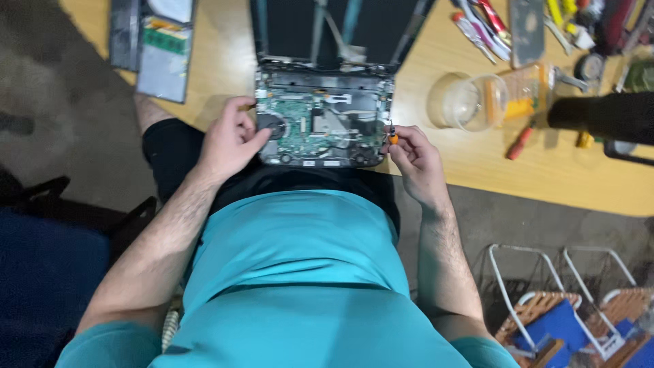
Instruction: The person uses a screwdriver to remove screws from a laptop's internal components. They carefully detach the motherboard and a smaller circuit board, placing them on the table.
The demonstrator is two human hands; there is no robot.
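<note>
A wide wooden bench (477,163) holds everything. At its near edge, right in front of the person, lies an opened laptop (320,116) with its bottom cover off. Its dark lid part (340,27) lies flat behind it, with thin cables running across. Inside the laptop there is a green board (306,119), a round black fan (274,127) on the left side, and grey metal parts along the top.

To the left, near the bench corner, lies another flat grey part (153,44) with a small green strip on it.

To the right of the laptop stands a clear plastic cup (470,101). It is tipped on its side, and what is in it is too blurry to tell. Beside it sits a small clear box (521,92) with orange and yellow bits inside. Behind them lies a heap of tools (490,24) with red and white handles. A little red screwdriver (519,143) lies alone on the bench.

The left hand (228,140) rests on the left edge of the laptop, its fingers curled against the case by the fan. The right hand (415,160) is at the right edge, its fingers pinching a small orange screwdriver (393,136) that stands upright with the tip down.
</note>
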